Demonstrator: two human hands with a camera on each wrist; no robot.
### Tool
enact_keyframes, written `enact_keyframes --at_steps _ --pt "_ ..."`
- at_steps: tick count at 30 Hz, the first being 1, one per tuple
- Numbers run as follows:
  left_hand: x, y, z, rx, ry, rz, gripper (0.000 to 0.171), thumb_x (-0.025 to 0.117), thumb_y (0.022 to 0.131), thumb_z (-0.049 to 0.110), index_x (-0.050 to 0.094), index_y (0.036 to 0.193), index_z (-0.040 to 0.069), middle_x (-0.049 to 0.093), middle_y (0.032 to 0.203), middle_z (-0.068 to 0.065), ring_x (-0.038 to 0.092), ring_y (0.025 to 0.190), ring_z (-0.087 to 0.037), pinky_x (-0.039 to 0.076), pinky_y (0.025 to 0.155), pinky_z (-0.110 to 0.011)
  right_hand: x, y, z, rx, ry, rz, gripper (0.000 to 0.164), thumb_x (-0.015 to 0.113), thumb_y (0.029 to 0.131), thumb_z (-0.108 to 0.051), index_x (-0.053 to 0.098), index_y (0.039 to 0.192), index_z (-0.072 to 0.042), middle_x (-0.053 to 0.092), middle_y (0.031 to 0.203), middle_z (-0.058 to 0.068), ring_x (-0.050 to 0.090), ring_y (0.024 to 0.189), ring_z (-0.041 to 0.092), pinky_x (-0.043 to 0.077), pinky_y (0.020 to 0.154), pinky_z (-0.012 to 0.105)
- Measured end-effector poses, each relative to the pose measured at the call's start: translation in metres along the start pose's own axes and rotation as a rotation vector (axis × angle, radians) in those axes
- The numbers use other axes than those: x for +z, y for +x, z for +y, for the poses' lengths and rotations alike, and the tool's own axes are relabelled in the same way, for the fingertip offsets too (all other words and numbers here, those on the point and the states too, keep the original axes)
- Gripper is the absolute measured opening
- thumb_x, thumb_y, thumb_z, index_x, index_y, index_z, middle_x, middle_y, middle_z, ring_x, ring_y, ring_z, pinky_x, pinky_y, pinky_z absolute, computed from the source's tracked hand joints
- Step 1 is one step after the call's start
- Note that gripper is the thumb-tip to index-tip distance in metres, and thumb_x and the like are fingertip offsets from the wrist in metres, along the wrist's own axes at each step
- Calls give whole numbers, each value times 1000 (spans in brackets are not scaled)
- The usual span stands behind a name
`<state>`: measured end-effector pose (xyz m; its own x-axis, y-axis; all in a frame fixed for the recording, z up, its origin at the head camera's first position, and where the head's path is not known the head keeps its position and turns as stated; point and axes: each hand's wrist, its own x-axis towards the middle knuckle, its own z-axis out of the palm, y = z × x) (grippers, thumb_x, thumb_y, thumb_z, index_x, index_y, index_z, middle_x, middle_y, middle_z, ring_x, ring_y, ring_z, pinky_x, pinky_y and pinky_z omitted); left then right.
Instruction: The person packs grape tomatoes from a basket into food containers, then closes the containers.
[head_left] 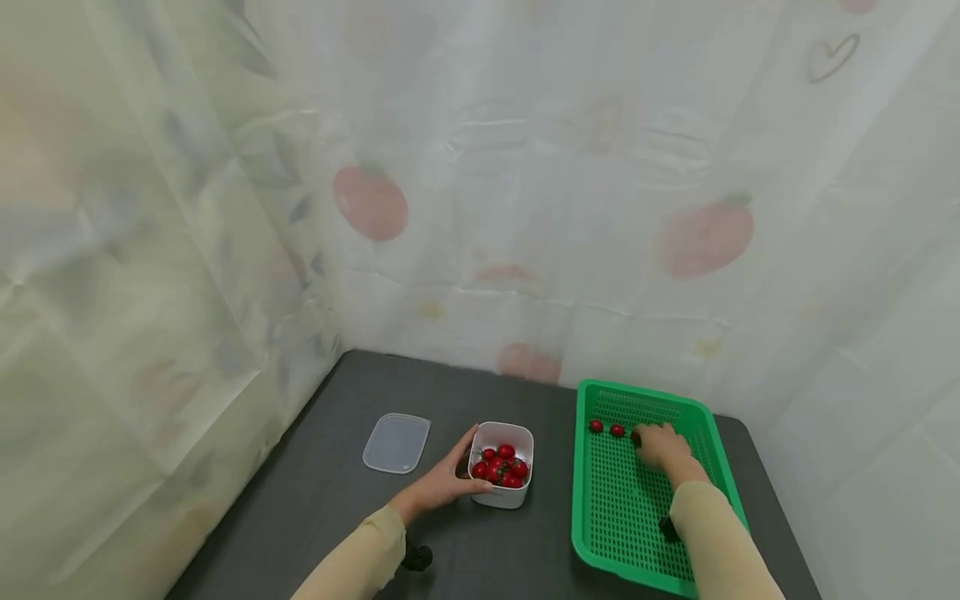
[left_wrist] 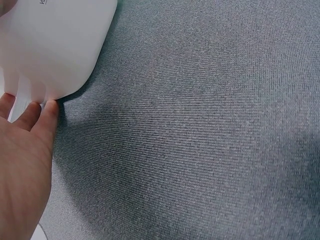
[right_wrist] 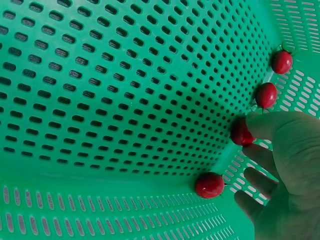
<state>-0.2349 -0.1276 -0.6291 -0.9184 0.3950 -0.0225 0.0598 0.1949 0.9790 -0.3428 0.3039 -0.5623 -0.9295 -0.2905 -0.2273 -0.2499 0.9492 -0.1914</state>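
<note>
My left hand (head_left: 442, 482) grips a white square container (head_left: 504, 497) from its left side, thumb across the near wall and fingers along the far left. Several red cherry tomatoes (head_left: 497, 469) lie inside it. In the left wrist view, fingertips (left_wrist: 49, 107) press against its smooth white wall (left_wrist: 65, 45). Over at the right, my right hand (head_left: 663, 447) reaches into a green perforated basket (head_left: 581, 500). Its thumb and forefinger pinch a cherry tomato (right_wrist: 241, 132) by the basket's end wall. Two more tomatoes (right_wrist: 266, 95) sit to one side, and another tomato (right_wrist: 209, 185) rests in the corner.
A translucent square lid (head_left: 397, 443) lies flat on the dark grey table (head_left: 322, 500), left of the container. Behind the table hangs a pale printed curtain (head_left: 480, 250), and another sheet (head_left: 187, 292) runs along the left edge.
</note>
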Motion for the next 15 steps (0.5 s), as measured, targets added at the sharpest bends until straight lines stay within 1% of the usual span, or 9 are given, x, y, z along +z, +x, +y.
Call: enact_keyframes --at_steps 1,4,6,8,11,15 --pt "0 0 0 -2 2 -1 105 79 92 28 4 166 28 25 165 -12 35 145 -36 40 110 -51 1 0 0 -2 -3 5 33 62 99 -10 62 131 2 61 124 29 46 122 57 43 91 67" --pt "1 0 2 -5 10 -1 106 79 92 28 4 166 27 24 165 -12 35 144 -36 40 109 -51 3 0 2 -9 -9 18 22 62 99 -7 66 120 -3 65 113 22 51 113 53 46 86 64" --pt "1 0 3 -3 10 -4 106 79 92 28 3 166 25 24 165 -14 35 144 -38 41 109 -51 5 -1 3 -17 -9 22 15 61 98 -6 67 112 -6 66 106 16 54 107 48 47 82 62" --pt "1 0 4 1 6 -6 107 79 92 27 2 166 22 24 165 -15 35 144 -39 41 109 -50 7 -2 2 -23 -2 25 11 60 99 -5 67 107 -8 66 103 13 55 102 45 47 81 60" --pt "0 -1 5 2 -5 -8 106 78 92 25 2 166 21 23 165 -15 34 144 -40 40 109 -50 8 -4 1 -31 -2 36 11 61 99 -8 68 109 -8 67 105 14 57 101 44 47 82 60" --pt "0 -1 5 6 -15 -8 105 78 93 24 2 166 21 22 165 -16 32 145 -40 39 110 -52 7 -7 -1 -30 2 47 17 64 99 -9 69 115 -6 67 110 17 56 105 47 46 84 62"
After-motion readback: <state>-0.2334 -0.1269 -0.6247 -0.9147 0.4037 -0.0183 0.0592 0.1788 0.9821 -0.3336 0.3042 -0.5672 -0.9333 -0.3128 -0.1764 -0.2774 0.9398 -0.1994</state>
